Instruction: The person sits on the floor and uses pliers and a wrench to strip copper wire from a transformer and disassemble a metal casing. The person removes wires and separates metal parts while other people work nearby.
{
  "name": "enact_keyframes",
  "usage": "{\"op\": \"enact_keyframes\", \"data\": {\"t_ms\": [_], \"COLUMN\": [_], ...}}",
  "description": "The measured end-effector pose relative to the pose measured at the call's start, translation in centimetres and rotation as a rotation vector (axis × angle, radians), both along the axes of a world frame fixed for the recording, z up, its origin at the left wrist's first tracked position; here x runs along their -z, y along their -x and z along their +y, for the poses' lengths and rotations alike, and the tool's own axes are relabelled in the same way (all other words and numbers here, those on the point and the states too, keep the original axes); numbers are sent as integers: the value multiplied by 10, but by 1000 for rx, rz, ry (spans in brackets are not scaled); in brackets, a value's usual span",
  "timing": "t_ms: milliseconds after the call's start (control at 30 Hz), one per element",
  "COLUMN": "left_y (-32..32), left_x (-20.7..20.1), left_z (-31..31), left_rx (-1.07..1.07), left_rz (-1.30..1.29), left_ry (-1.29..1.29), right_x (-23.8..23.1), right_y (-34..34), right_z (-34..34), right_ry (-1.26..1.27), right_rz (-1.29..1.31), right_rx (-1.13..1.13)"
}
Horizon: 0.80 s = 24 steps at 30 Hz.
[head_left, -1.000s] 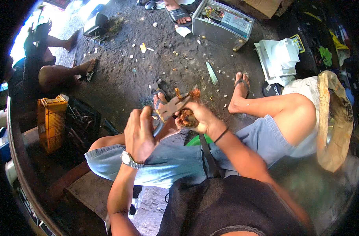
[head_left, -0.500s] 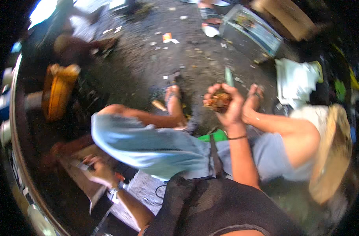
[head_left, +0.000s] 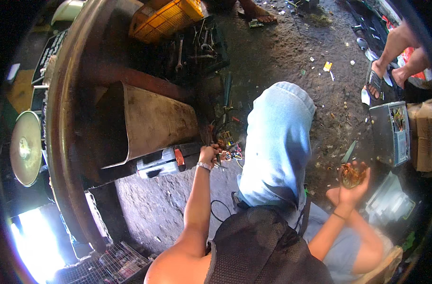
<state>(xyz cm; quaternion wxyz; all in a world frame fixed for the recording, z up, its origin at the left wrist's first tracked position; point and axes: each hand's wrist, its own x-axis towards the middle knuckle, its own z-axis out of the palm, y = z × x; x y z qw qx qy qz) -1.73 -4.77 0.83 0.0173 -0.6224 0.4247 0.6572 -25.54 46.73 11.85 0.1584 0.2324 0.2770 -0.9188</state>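
A rough workshop: steel wrenches (head_left: 180, 55) near a yellow plastic crate (head_left: 171, 22), an opened grey metal case (head_left: 383, 135) baring coloured wires (head_left: 397, 116), and a dark, scrap-littered floor (head_left: 287, 59).

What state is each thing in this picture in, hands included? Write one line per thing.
copper-coloured tangled bundle: held in the right hand
right hand: cupped around the bundle
left hand: fingers bent, beside thin multicoloured wires; grip unclear
thin multicoloured wires: loose, spread out
silver metal wristwatch: worn on the left wrist
dark grey metal computer case: open, inner wiring exposed
silver metal wrench: lying among dark clutter
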Motion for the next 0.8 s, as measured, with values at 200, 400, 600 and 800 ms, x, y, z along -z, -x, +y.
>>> {"op": "enact_keyframes", "data": {"t_ms": [200, 400, 600, 800], "left_y": [-23, -31, -21, 82], "left_x": [10, -38, -143, -278], "left_z": [-2, 27, 93, 202], "left_rx": [-65, -15, 700, 920], "left_rz": [64, 85, -64, 516], "left_ry": [-509, -507, 769, 1368], "right_x": [3, 5, -25, -29], "right_y": [-2, 1, 9, 12], "right_z": [-2, -8, -49, -61], "right_ry": [14, 5, 397, 373], "right_rz": [70, 55, 115, 235], "right_rx": [-78, -147, -26, 122]}}
